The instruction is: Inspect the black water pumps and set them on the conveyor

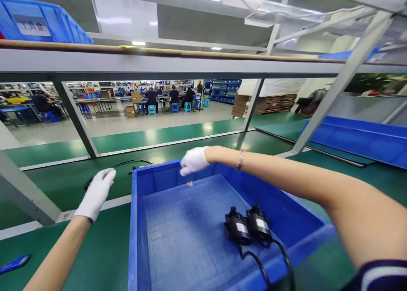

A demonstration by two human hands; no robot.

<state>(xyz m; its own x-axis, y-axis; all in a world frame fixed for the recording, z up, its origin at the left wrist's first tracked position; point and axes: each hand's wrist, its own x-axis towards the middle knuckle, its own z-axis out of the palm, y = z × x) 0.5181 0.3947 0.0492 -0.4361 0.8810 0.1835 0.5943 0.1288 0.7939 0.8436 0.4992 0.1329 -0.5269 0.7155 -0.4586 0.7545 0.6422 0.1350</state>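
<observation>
A blue plastic bin (187, 223) stands on the green bench in front of me. Two black cylindrical motor-like units (249, 227), each with a white label and a black cable, lie side by side in its right part. My right hand (193, 160), in a white glove, hovers over the bin's far wall with fingers curled; anything inside them is hidden. Left of the bin, my left hand (99, 191), gloved too, is held above the bench with fingers loosely extended. Behind it a dark object (88, 183) partly shows, and a thin black cable (132, 160) runs toward the bin.
A blue-handled tool (15, 264) lies at the lower left. Metal posts (76, 117) and a shelf beam (178, 62) cross before me. Another blue bin (359, 138) sits at the right, and one labelled bin (41, 21) is on the shelf. Several people work in the background.
</observation>
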